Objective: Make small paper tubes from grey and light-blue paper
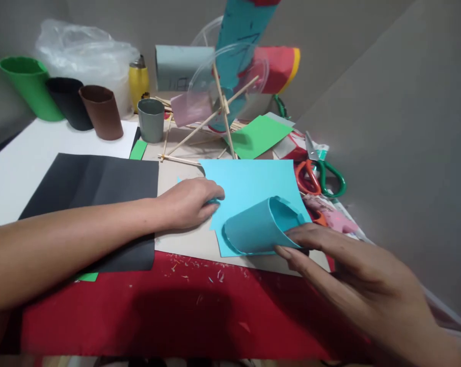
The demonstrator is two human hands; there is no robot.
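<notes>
A light blue paper sheet (253, 188) lies on the table in the middle. A teal cup (259, 229) lies on its side on the sheet's near edge. My right hand (345, 270) touches the cup's rim and side with stretched fingers. My left hand (190, 203) rests at the sheet's left edge, fingers curled and pressing on it, with a bit of blue showing under the fingertips.
Green (29, 86), black (68, 102), brown (102, 112) and grey (151, 120) cups stand at the back left. A black sheet (92, 183), white sheet (20, 163), green paper (259, 135), a wooden stick frame (211, 122), scissors (322, 176) and a red cloth (157, 306) surround the work spot.
</notes>
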